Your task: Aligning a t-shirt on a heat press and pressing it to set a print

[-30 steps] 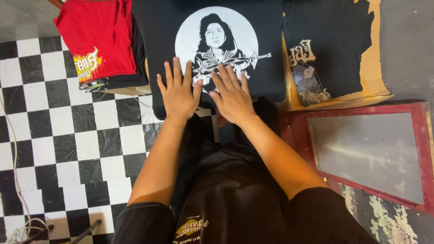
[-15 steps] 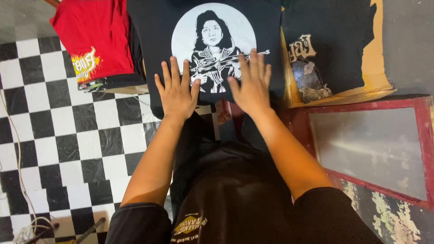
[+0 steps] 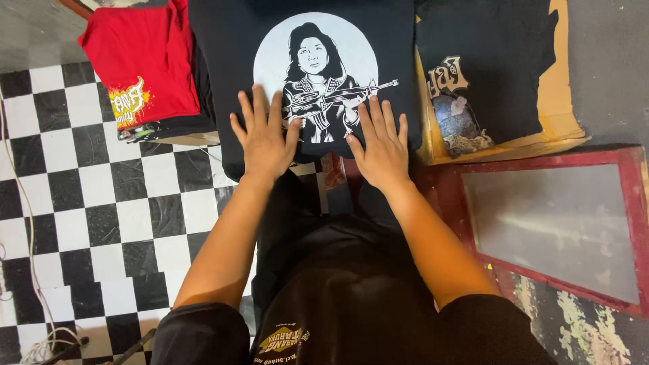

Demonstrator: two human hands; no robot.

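A black T-shirt lies spread flat in front of me, printed with a white circle showing a dark-haired figure holding a rifle. My left hand lies palm down on the shirt's lower left part, fingers spread. My right hand presses flat on the lower right part, just under the print. Neither hand grips anything.
A red T-shirt with a yellow print lies on a stack at the left. Another black printed shirt rests on a brown board at the right. A red-framed printing screen sits lower right. Checkered floor and cables lie left.
My right hand has slid rightward across the shirt's lower edge, away from the left hand. The left hand stayed nearly in place.
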